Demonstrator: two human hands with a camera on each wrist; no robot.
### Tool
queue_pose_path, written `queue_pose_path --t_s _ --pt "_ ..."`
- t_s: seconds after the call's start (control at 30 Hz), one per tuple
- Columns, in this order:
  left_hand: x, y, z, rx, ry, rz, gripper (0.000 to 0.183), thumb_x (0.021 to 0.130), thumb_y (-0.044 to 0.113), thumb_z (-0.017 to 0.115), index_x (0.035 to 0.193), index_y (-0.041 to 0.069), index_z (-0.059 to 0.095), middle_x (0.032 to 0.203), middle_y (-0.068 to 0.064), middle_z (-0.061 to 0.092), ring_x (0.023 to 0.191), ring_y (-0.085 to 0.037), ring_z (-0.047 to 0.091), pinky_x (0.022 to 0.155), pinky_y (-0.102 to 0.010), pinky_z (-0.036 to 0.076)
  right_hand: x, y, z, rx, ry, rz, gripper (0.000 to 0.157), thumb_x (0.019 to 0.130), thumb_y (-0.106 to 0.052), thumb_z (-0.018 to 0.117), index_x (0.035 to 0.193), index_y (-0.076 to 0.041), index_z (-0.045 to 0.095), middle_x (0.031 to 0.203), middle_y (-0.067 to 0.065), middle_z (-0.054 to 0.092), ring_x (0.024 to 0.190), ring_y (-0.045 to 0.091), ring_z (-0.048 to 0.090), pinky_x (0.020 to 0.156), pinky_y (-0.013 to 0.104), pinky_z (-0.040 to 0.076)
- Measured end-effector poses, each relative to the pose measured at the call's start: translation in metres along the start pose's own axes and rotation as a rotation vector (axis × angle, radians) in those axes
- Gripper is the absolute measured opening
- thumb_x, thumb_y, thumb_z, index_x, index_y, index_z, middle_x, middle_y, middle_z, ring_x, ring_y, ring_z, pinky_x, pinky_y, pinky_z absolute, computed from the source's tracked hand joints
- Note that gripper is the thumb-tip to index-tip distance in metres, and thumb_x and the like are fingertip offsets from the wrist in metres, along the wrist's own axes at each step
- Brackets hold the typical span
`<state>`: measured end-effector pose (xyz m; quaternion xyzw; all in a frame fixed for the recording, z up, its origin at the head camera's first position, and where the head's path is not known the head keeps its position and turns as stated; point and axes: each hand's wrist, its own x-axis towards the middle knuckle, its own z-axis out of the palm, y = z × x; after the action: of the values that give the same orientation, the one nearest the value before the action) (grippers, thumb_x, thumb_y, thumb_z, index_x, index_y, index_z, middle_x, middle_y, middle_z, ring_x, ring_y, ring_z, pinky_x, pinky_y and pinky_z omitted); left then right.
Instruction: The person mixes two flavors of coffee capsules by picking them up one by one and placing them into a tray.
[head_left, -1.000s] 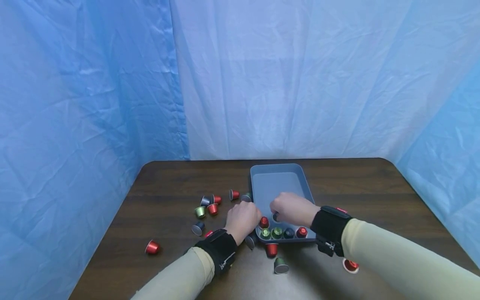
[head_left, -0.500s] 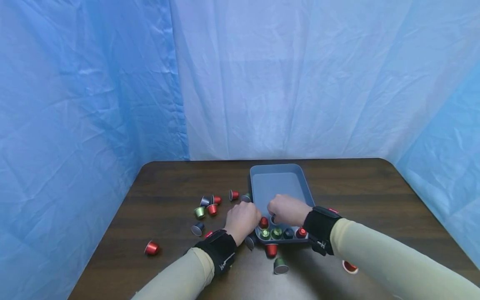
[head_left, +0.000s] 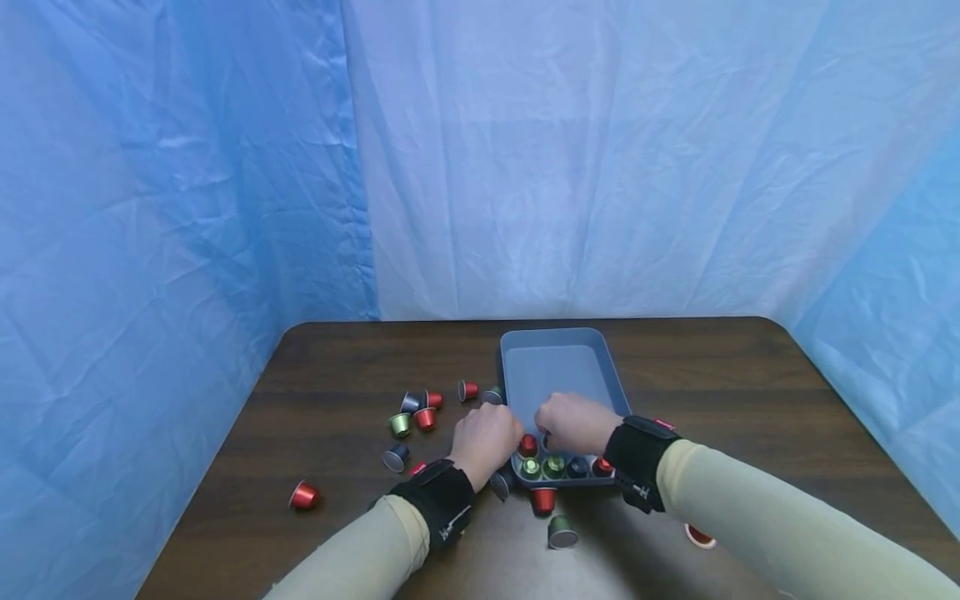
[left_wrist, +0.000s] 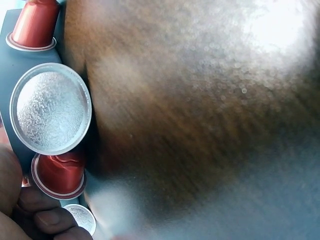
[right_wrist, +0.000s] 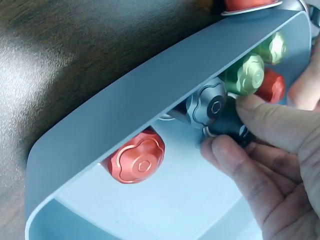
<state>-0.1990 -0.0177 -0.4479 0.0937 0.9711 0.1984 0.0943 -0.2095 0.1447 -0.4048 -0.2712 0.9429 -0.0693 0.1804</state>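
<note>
Right hand [head_left: 577, 422]: grip clamped on dark capsule [right_wrist: 226, 121], likely steadying it near tray's [head_left: 558, 362] near edge. Left hand [head_left: 486, 437] at left edge; grip, can't tell.

Capsules [head_left: 303, 497] are gleaming red, green and dark grey-blue; the tray [head_left: 562, 360] is showing plain blue-grey; the worktop [head_left: 712, 400] is displaying streaky dark-brown wood grain.

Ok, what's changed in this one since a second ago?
The right hand shifted slightly left, still pinching a dark capsule in the tray. The left hand at the tray's edge, the tray and the loose capsules on the table stayed put.
</note>
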Motion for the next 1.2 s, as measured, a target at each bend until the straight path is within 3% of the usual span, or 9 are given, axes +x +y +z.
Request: queue_pose_path --t_s 0.13,0.27,0.43,0.9,1.2 --pt "0.001 0.0 0.001 0.014 0.024 0.015 0.039 0.098 0.02 0.061 0.06 0.016 0.059 0.056 0.001 0.047 0.049 -0.016 0.049 0.046 -0.028 0.035 -0.002 0.001 -0.001 0.022 0.003 -0.01 0.012 0.086 -0.014 0.083 0.097 -0.012 0.079 0.081 -0.004 0.071 0.07 0.009 0.062 0.072 0.031 0.057" --pt "0.002 -0.001 0.0 0.006 0.012 0.011 0.039 0.099 0.021 0.061 0.06 0.017 0.059 0.056 0.001 0.049 0.05 -0.017 0.051 0.047 -0.029 0.036 -0.005 0.001 -0.006 0.055 0.006 0.011 0.023 0.086 -0.018 0.083 0.107 -0.009 0.079 0.1 0.003 0.077 0.088 0.015 0.071 0.084 0.038 0.059" --pt "0.002 -0.001 0.001 0.01 0.003 -0.005 0.038 0.099 0.023 0.062 0.062 0.017 0.06 0.057 0.001 0.051 0.051 -0.017 0.052 0.048 -0.029 0.038 -0.012 -0.002 -0.015 0.074 0.012 0.023 0.032 0.089 -0.022 0.082 0.116 -0.007 0.077 0.113 0.009 0.076 0.103 0.023 0.073 0.09 0.043 0.058" --pt "0.002 -0.001 0.001 0.015 0.018 0.001 0.037 0.098 0.023 0.061 0.062 0.017 0.06 0.058 0.0 0.053 0.052 -0.017 0.053 0.049 -0.03 0.039 -0.043 0.002 -0.036 0.051 0.114 -0.082 0.031 0.086 -0.022 0.084 0.113 -0.008 0.078 0.109 0.009 0.077 0.098 0.023 0.075 0.084 0.04 0.06" --pt "0.003 -0.001 0.001 0.013 0.025 0.005 0.036 0.097 0.022 0.06 0.061 0.017 0.06 0.058 0.0 0.051 0.052 -0.018 0.052 0.05 -0.031 0.038 -0.063 0.012 -0.042 -0.013 0.135 -0.069 0.031 0.085 -0.022 0.084 0.113 -0.01 0.077 0.104 0.005 0.078 0.094 0.021 0.075 0.079 0.039 0.061"
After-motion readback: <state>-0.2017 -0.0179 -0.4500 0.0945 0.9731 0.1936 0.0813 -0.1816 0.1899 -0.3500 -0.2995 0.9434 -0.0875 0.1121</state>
